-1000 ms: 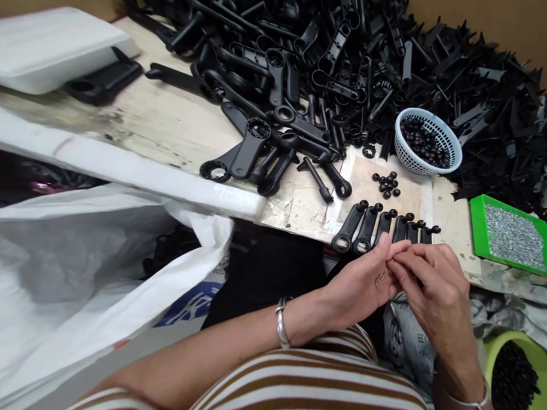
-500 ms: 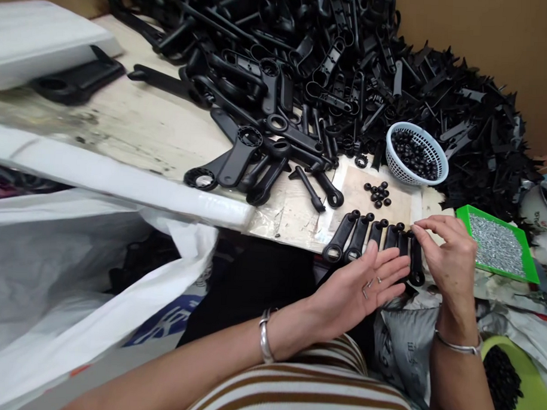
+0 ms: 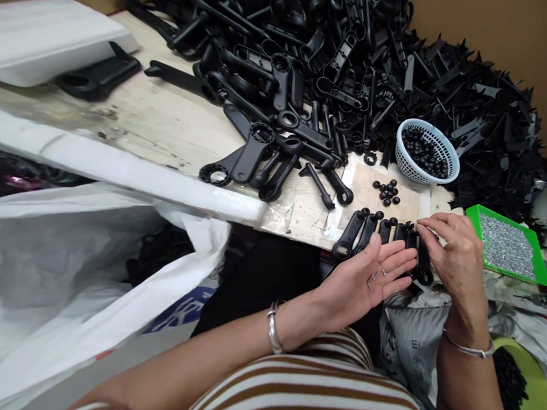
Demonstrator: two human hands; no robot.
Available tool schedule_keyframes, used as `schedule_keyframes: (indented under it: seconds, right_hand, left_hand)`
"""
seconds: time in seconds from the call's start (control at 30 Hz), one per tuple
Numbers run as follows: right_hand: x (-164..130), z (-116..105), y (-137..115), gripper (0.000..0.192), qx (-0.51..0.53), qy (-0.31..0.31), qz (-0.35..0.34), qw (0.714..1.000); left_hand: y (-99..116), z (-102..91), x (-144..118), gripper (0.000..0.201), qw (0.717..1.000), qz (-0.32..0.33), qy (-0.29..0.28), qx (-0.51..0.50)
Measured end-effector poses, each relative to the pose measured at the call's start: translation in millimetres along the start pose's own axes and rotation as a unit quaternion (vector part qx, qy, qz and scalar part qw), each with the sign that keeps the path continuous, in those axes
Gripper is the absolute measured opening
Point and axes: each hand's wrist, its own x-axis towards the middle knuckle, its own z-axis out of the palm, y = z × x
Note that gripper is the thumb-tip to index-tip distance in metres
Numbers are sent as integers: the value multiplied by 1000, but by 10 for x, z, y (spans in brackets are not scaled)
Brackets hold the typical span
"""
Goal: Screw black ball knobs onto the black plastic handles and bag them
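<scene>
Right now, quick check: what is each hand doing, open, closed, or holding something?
Left hand: open, palm up, small screws lying on it.
Right hand: fingertips pinched at the row of black handles; contents cannot be told.

Pretty cramped corner workspace. A plain brown cardboard-looking wall runs across the upper right of the frame. The worn, pale wooden tabletop takes up the middle, scuffed and stained, with a white padded strip along its near edge. A white foam lid-like slab sits in the upper left corner. Lower left is filled by a big white woven plastic sack. Lighting is even, no hard shadows.
</scene>
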Motion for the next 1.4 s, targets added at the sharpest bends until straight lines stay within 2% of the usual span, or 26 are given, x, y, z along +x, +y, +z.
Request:
schedule_keyframes:
  seconds: [0.07, 0.2, 0.27, 0.37, 0.5, 0.63, 0.77, 0.97, 1.2, 1.4]
  right_hand:
    - [-55, -115, -81, 10, 65, 4, 8, 998]
    - [-226, -266, -336, 15, 195, -83, -13, 977]
    - [-311, -253, -459, 18, 193, -97, -40, 976]
    - [-398, -169, -573, 22, 146, -79, -63, 984]
    - [-450, -83, -636, 23, 123, -57, -74, 988]
    - [-467, -66, -674, 23, 131, -63, -66, 987]
    - [-448, -113, -620, 21, 164, -74, -48, 982]
    - [-259, -150, -336, 13, 189, -19, 6, 982]
    - [90, 43, -205, 14, 96, -18, -44, 994]
    - [143, 126, -218, 22, 18, -56, -81, 995]
  left_hand:
    - [7, 5, -1, 67, 1000, 6, 0, -3]
    - [23, 42, -12, 67, 1000, 13, -2, -3]
    - [31, 66, -19, 67, 1000, 14, -3, 7]
    - [37, 87, -30, 68, 1000, 16, -3, 24]
    - [18, 71, -39, 69, 999, 19, -4, 41]
    - [-20, 38, -38, 68, 998, 24, 0, 50]
    - [-46, 21, -26, 70, 999, 20, -13, 34]
    - [-50, -24, -25, 67, 999, 11, -37, 13]
    - [2, -43, -54, 67, 1000, 2, -11, 8]
    - [50, -60, -68, 66, 1000, 7, -5, -2]
